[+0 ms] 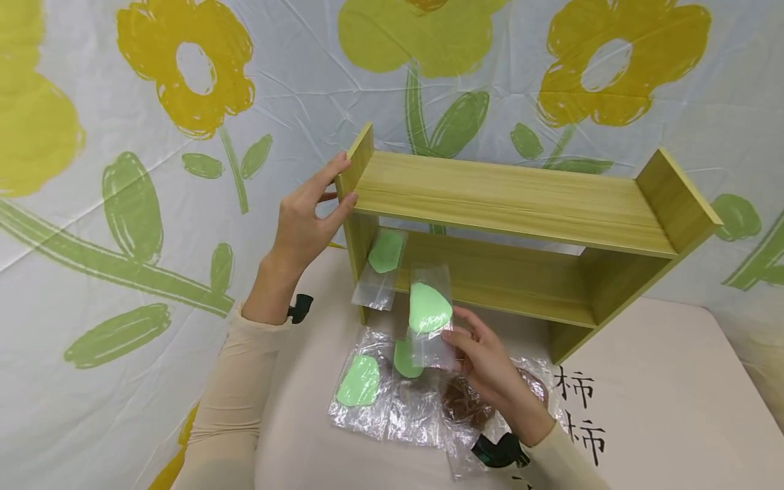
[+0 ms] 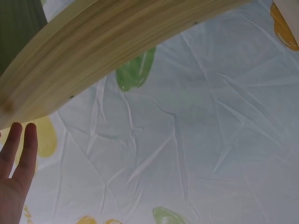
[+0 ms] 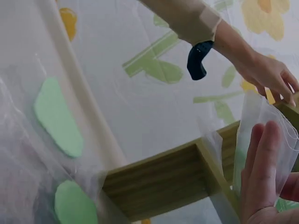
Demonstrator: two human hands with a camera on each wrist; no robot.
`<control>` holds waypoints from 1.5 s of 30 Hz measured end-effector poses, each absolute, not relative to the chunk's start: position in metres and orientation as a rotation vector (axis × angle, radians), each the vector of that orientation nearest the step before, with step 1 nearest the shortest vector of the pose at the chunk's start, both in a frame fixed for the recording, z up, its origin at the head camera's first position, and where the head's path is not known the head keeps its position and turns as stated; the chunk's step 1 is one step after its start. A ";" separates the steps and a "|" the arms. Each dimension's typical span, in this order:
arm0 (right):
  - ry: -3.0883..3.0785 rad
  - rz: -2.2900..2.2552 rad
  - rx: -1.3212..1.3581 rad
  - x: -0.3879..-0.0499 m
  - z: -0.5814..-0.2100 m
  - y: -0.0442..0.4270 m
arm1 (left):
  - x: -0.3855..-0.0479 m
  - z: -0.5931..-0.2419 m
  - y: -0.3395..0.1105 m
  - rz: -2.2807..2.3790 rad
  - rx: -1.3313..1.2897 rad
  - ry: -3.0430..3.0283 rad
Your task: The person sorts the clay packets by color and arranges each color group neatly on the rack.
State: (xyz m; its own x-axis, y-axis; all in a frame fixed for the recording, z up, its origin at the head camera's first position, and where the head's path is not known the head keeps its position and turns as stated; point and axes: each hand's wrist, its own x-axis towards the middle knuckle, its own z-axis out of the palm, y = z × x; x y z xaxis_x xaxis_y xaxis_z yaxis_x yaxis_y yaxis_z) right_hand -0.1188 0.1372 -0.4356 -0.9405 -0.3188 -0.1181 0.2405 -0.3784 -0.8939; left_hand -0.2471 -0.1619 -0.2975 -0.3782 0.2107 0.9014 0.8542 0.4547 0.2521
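Observation:
In the head view my left hand [image 1: 303, 221] grips the upper left side panel of a wooden shelf [image 1: 502, 190], thumb in front and fingers behind. My right hand [image 1: 490, 361] pinches a clear bag with a light green piece [image 1: 431, 308], held before the middle board. Another bag with a green piece [image 1: 386, 252] lies at the left end of that board, its lower part hanging over the edge. The left wrist view shows two fingers of my left hand [image 2: 18, 163] by the wood [image 2: 93, 51]. In the right wrist view my right hand [image 3: 266, 182] holds the bag [image 3: 247, 116].
Below the shelf, bags with green pieces [image 1: 358, 381] and a bag with brown contents [image 1: 465, 401] lie on the pale table [image 1: 674, 381]. Black characters [image 1: 576, 384] show at the right. A flower-patterned cloth [image 1: 294, 102] hangs behind the shelf.

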 end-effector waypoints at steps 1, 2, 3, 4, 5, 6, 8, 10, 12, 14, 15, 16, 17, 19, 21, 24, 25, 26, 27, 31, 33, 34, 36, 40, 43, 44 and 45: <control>1.504 -2.370 -0.079 -0.121 -0.434 0.134 | -0.247 -0.298 -0.162 -0.942 -0.904 -1.848; 1.485 -2.380 -0.051 -0.123 -0.433 0.131 | -0.248 -0.298 -0.162 -0.938 -0.908 -1.848; 1.463 -2.390 -0.019 -0.125 -0.433 0.128 | -0.248 -0.298 -0.162 -0.934 -0.910 -1.848; 1.438 -2.401 0.013 -0.127 -0.432 0.125 | -0.248 -0.298 -0.162 -0.928 -0.913 -1.848; 1.408 -2.413 0.040 -0.130 -0.432 0.122 | -0.248 -0.298 -0.162 -0.927 -0.914 -1.848; 1.370 -2.426 0.066 -0.131 -0.432 0.120 | -0.249 -0.298 -0.162 -0.927 -0.914 -1.849; 1.295 -2.452 0.108 -0.135 -0.432 0.116 | -0.249 -0.298 -0.162 -0.935 -0.915 -1.849; 1.228 -2.480 0.134 -0.138 -0.432 0.113 | -0.249 -0.298 -0.162 -0.945 -0.914 -1.852; 1.156 -2.495 0.163 -0.138 -0.433 0.112 | -0.249 -0.297 -0.162 -0.954 -0.915 -1.860; 1.117 -2.491 0.183 -0.137 -0.434 0.112 | -0.248 -0.297 -0.162 -0.953 -0.919 -1.871; 1.112 -2.478 0.178 -0.136 -0.435 0.112 | -0.248 -0.297 -0.162 -0.953 -0.922 -1.874; 1.115 -2.461 0.169 -0.134 -0.436 0.112 | -0.248 -0.297 -0.162 -0.956 -0.923 -1.877; 1.120 -2.443 0.147 -0.132 -0.437 0.113 | -0.248 -0.296 -0.162 -0.961 -0.924 -1.877; 1.162 -2.391 0.068 -0.128 -0.439 0.114 | -0.248 -0.296 -0.162 -0.973 -0.927 -1.874; 1.209 -2.331 -0.045 -0.123 -0.441 0.115 | -0.248 -0.296 -0.162 -0.985 -0.931 -1.871; 1.254 -2.250 -0.198 -0.116 -0.444 0.118 | -0.249 -0.296 -0.162 -0.996 -0.933 -1.865; 1.259 -2.234 -0.238 -0.115 -0.445 0.118 | -0.249 -0.296 -0.162 -0.997 -0.934 -1.865; 1.260 -2.224 -0.271 -0.114 -0.445 0.119 | -0.249 -0.296 -0.162 -0.998 -0.934 -1.864; 1.260 -2.220 -0.285 -0.113 -0.446 0.119 | -0.249 -0.296 -0.162 -0.999 -0.932 -1.865; 1.271 -2.243 -0.282 -0.114 -0.445 0.119 | -0.249 -0.296 -0.163 -1.003 -0.931 -1.868; 1.294 -2.251 -0.261 -0.118 -0.443 0.118 | -0.249 -0.296 -0.163 -1.006 -0.929 -1.868; 1.304 -2.255 -0.255 -0.120 -0.442 0.117 | -0.249 -0.297 -0.163 -1.008 -0.929 -1.867; 1.320 -2.260 -0.246 -0.125 -0.440 0.117 | -0.249 -0.297 -0.163 -1.009 -0.929 -1.870; 1.311 -2.282 -0.209 -0.138 -0.437 0.116 | -0.249 -0.297 -0.163 -1.006 -0.932 -1.874; 1.296 -2.302 -0.173 -0.147 -0.436 0.115 | -0.250 -0.297 -0.163 -1.000 -0.933 -1.876; 1.294 -2.306 -0.160 -0.149 -0.436 0.114 | -0.250 -0.297 -0.163 -0.998 -0.933 -1.875; 1.290 -2.310 -0.148 -0.151 -0.435 0.114 | -0.250 -0.297 -0.164 -0.996 -0.932 -1.875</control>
